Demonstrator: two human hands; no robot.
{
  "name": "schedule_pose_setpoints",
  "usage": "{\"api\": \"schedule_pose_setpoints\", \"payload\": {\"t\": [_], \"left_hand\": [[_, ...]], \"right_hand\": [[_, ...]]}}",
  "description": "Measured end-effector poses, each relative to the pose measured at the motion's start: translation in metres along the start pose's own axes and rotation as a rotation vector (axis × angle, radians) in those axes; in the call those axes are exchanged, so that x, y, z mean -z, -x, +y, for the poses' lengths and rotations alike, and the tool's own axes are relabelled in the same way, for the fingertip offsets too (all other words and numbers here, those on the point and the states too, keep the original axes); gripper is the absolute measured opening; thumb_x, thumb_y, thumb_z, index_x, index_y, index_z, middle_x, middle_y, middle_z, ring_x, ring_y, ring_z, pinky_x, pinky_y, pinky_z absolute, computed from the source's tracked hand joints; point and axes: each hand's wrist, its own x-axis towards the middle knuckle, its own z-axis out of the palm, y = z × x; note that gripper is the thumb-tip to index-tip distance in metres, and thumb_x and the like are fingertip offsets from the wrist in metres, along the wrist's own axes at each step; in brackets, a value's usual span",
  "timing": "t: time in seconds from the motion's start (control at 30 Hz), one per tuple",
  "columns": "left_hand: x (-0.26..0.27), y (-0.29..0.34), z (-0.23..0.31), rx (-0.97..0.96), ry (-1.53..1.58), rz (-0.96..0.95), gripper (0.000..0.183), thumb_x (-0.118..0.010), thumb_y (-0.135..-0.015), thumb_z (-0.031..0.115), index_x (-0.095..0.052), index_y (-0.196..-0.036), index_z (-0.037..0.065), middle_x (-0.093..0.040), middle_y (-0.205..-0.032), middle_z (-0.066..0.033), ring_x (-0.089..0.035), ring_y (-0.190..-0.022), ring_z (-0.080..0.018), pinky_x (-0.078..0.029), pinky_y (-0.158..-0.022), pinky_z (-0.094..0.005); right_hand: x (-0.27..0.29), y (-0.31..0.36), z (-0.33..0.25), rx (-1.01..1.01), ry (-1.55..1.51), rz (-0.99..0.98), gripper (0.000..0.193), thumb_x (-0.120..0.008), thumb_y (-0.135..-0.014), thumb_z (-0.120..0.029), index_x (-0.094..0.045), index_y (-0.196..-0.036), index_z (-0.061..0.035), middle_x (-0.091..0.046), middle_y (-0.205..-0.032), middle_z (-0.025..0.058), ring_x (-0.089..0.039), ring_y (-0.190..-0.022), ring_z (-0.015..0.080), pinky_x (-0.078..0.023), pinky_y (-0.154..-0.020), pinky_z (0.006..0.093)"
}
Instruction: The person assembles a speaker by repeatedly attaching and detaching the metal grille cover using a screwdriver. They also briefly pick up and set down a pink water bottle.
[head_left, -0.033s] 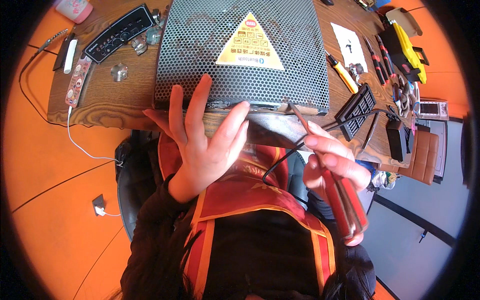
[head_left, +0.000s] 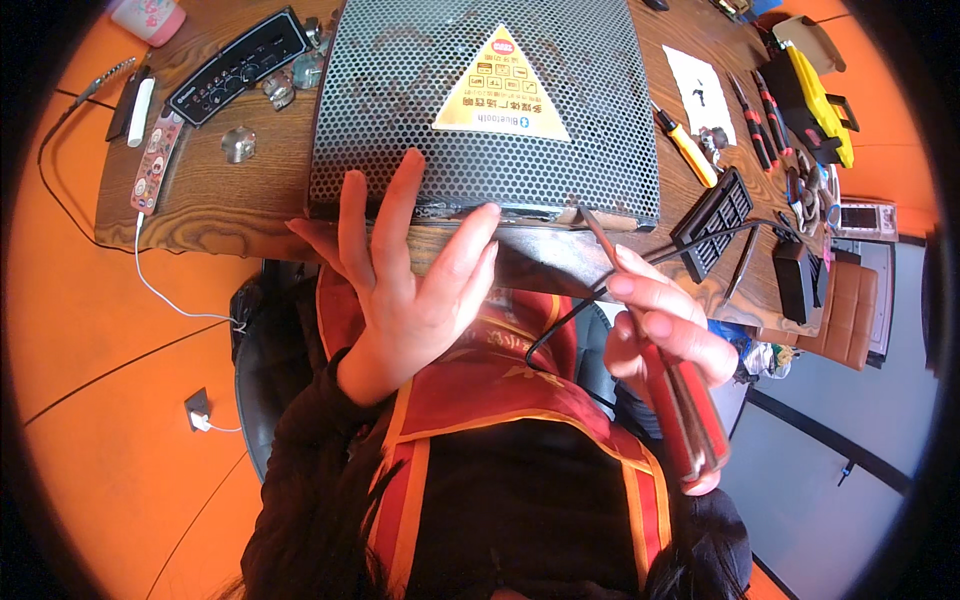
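Head view, looking down past my chest at a wooden bench (head_left: 215, 205). My left hand (head_left: 405, 290) is spread flat, fingers apart, its fingertips resting on the near edge of a large grey speaker box with a perforated metal grille (head_left: 480, 120); that grip holds nothing. A yellow triangular sticker (head_left: 505, 90) sits on the grille's top. My right hand (head_left: 665, 335) is pressed together around the red handles of a pair of pliers (head_left: 685, 400), whose thin metal tip (head_left: 597, 235) reaches up to touch the box's near edge, just right of my left fingers. A black cable (head_left: 560, 320) curves between my hands.

Left of the box lie a black control panel (head_left: 238, 65), several silver knobs (head_left: 238, 145) and a white charging cable (head_left: 170, 300) that drops off the bench. Right of the box lie a yellow-handled screwdriver (head_left: 688, 152), a black vent grid (head_left: 712, 208), a white paper sheet (head_left: 702, 95) and a yellow-and-black tool (head_left: 815, 85). The floor below is orange.
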Motion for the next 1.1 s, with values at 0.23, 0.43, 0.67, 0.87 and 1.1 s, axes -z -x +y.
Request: {"api": "schedule_pose_setpoints", "payload": {"t": [0.23, 0.43, 0.67, 0.87, 1.1], "left_hand": [[0.007, 0.000, -0.004, -0.001, 0.033, -0.062, 0.032, -0.069, -0.067, 0.029, -0.063, -0.098, 0.027, -0.042, -0.131, -0.0131, -0.027, -0.127, -0.0367, 0.001, -0.105, -0.0582], [0.014, -0.015, -0.035, 0.110, 0.492, 0.126, 0.092, -0.076, -0.063, 0.021, -0.023, -0.137, 0.008, -0.028, -0.137, -0.0211, -0.025, -0.129, -0.0324, -0.018, -0.107, -0.0421], [0.016, -0.023, -0.038, 0.427, 0.755, -0.030, 0.102, -0.079, -0.061, 0.009, -0.011, -0.137, 0.002, -0.036, -0.133, -0.0157, -0.041, -0.117, -0.0228, -0.033, -0.098, -0.0329], [0.017, -0.027, -0.034, 0.578, 0.876, -0.034, 0.093, -0.075, -0.065, 0.003, -0.016, -0.136, 0.001, -0.042, -0.128, -0.0134, -0.046, -0.111, -0.0189, -0.036, -0.095, -0.0313], [0.016, -0.028, -0.037, 0.537, 0.892, -0.023, 0.088, -0.076, -0.065, 0.005, -0.022, -0.134, 0.000, -0.043, -0.126, -0.0132, -0.046, -0.110, -0.0192, -0.035, -0.095, -0.0321]], "right_hand": [[-0.011, 0.001, -0.001, 0.044, 0.081, 0.148, 0.023, -0.065, -0.073, 0.001, -0.052, -0.092, 0.0022, -0.060, -0.097, 0.0258, -0.061, -0.092, 0.0405, -0.047, -0.084, 0.0508], [-0.012, -0.003, -0.016, 0.092, 0.060, 0.059, 0.032, -0.064, -0.070, 0.010, -0.045, -0.094, 0.0012, -0.059, -0.086, 0.0221, -0.064, -0.082, 0.0353, -0.052, -0.078, 0.0519], [-0.013, -0.018, -0.012, 0.306, 0.075, -0.375, 0.028, -0.059, -0.077, 0.003, -0.040, -0.097, -0.0041, -0.057, -0.098, 0.0240, -0.060, -0.088, 0.0394, -0.051, -0.079, 0.0467], [-0.020, -0.029, 0.007, 0.335, 0.126, -0.350, 0.024, -0.056, -0.085, -0.015, -0.041, -0.091, 0.0034, -0.053, -0.086, 0.0214, -0.062, -0.081, 0.0359, -0.050, -0.080, 0.0562], [-0.022, -0.027, 0.010, 0.383, 0.225, -0.374, 0.028, -0.064, -0.071, 0.006, -0.045, -0.090, 0.0027, -0.056, -0.087, 0.0211, -0.063, -0.082, 0.0342, -0.052, -0.079, 0.0523]]}}
